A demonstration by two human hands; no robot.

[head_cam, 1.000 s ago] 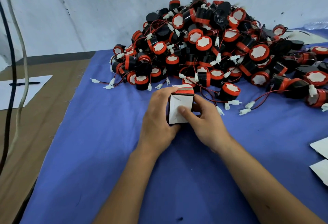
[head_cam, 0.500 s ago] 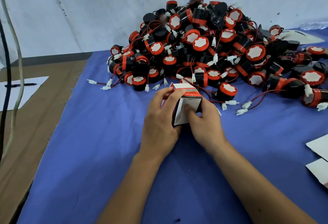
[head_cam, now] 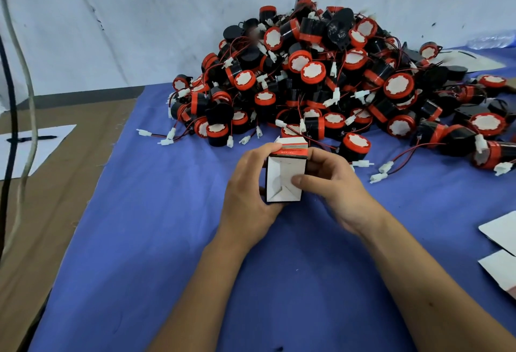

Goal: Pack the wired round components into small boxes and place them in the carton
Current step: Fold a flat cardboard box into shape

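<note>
A small white box point(head_cam: 280, 177) with a red-and-black printed end stands between my hands on the blue cloth point(head_cam: 139, 240). My left hand point(head_cam: 248, 192) wraps its left side, fingers curled over the top edge. My right hand point(head_cam: 332, 184) grips the right side, thumb pressing the folded white flaps facing me. Behind the box rises a big heap of black-and-red wired round components point(head_cam: 335, 83) with white plugs. No carton is in view.
Flat white box blanks point(head_cam: 499, 245) lie at the right edge. A white sheet with a black pen point(head_cam: 30, 138) sits on the brown board at left. Two cables point(head_cam: 16, 72) hang down the left side. A white wall backs the heap.
The box has turned between my hands, so its folded white end faces me squarely. My right thumb has moved onto the flaps. The heap has not moved.
</note>
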